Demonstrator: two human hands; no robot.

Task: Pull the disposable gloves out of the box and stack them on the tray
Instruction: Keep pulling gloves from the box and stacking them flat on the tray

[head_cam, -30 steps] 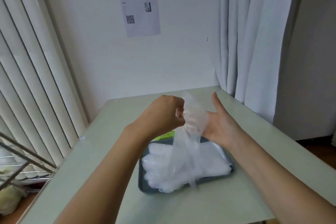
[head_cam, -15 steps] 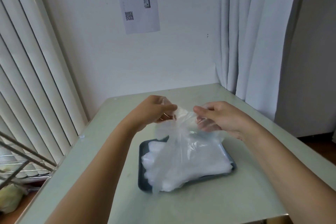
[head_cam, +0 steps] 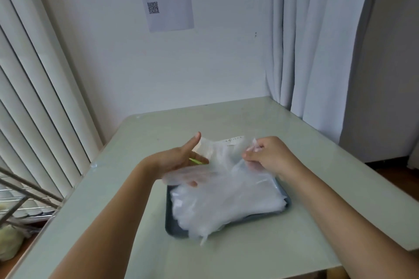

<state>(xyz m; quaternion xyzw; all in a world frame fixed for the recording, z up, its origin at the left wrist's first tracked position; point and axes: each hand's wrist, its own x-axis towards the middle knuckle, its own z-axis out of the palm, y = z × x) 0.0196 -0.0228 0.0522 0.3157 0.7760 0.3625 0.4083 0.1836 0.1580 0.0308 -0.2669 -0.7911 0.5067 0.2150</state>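
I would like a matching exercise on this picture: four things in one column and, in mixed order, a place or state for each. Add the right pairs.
1. dark grey rectangular tray
2. white paper sheet with a QR code
3. left hand
4. right hand

A. pinches the edge of a thin clear plastic glove
B. hangs on the wall
C. lies on the pale green table, bearing a pile of gloves
D. fingers straight, partly under the clear glove

Pairs: 1-C, 2-B, 3-D, 4-A
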